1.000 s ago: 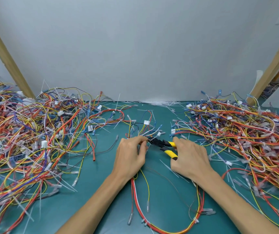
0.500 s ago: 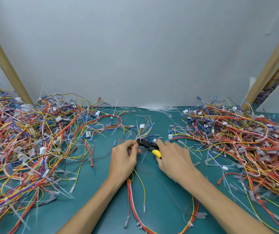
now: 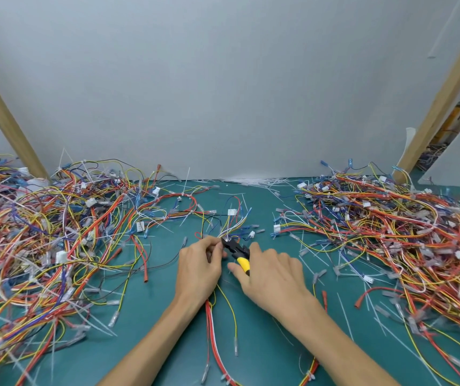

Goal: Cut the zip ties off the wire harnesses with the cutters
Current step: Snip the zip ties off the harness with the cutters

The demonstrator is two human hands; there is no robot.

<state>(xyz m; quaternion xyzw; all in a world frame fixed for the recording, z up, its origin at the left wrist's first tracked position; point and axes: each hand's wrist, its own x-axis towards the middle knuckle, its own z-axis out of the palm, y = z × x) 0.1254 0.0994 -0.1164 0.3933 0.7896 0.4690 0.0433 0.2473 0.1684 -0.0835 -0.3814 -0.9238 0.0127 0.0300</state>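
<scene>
A wire harness of red, yellow, blue and white wires lies in the middle of the green mat, its red wires trailing toward me. My left hand pinches the bundle where the wires fan out. My right hand grips the yellow-handled cutters. Their black jaws touch the bundle right beside my left fingertips. The zip tie at the jaws is too small to make out.
A big tangle of harnesses covers the left of the green mat, another pile the right. Loose cut zip ties lie along the grey back wall. Slanted wooden posts stand at both sides.
The cutters swung from lying across toward the right to pointing up-left, jaws now at the bundle by my left fingers. My right hand slid closer to the left hand.
</scene>
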